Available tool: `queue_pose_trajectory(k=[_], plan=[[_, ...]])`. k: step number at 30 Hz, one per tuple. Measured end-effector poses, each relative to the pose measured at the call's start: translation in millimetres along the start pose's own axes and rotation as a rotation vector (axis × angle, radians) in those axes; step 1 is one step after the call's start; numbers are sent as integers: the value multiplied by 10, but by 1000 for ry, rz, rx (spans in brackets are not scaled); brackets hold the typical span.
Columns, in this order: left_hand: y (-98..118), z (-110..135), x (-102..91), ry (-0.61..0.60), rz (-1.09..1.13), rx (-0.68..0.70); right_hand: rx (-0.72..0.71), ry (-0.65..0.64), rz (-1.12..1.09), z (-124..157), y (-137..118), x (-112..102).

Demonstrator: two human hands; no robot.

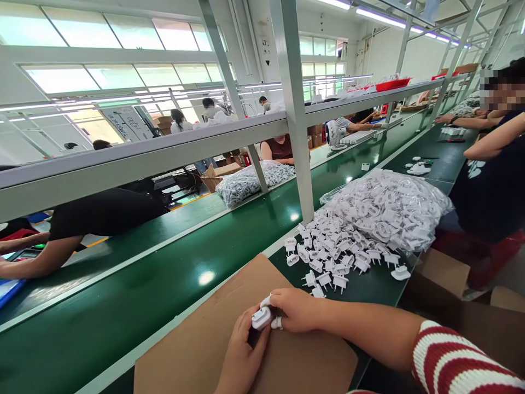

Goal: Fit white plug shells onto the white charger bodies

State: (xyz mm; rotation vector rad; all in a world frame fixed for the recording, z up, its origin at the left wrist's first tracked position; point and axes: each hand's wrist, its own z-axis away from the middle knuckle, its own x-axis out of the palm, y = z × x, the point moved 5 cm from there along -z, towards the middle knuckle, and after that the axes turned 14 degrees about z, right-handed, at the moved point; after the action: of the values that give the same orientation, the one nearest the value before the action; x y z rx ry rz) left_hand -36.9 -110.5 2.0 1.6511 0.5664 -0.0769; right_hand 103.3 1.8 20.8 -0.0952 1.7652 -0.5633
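A small white plastic plug piece [261, 318] is held above a flat sheet of brown cardboard [205, 334]. My left hand [245, 346] grips it between thumb and fingers from the near left side. From the right, my right hand [294, 310] closes on the same piece, with white covers on the thumb and a fingertip. The palm sides of both hands are hidden. Just beyond my right hand lies a loose pile of white two-pin plug parts [328, 251], some with pins standing up.
A large clear bag of white parts [385, 208] rests behind the pile. The green conveyor belt [164, 273] runs along the left, beneath a metal frame post [293, 109]. Co-workers sit across the belt and at the far right. Open cardboard boxes [445, 271] stand low on the right.
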Motion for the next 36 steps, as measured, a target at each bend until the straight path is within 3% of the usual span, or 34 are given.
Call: queue_pose_trajectory(k=[9, 20, 22, 24, 26, 28, 32, 36], plan=[[38, 5, 2, -16, 5, -49, 3, -10, 17, 7, 4, 13], [-3, -45, -32, 15, 17, 18, 20, 24, -18, -12, 22, -16], [-14, -42, 4, 42, 85, -15, 51, 64, -139, 3, 56, -22], [4, -13, 59, 94, 199, -76, 125, 96, -403, 30, 114, -18], [54, -5, 122, 82, 380, -99, 204, 68, -695, 33, 168, 20], [91, -24, 121, 102, 555, -95, 263, -3, -854, 5, 200, 59], [120, -35, 112, 124, 730, -121, 348, -35, -926, 15, 226, 23], [189, 21, 95, 158, 627, -68, 346, -7, -873, 95, 170, -60]])
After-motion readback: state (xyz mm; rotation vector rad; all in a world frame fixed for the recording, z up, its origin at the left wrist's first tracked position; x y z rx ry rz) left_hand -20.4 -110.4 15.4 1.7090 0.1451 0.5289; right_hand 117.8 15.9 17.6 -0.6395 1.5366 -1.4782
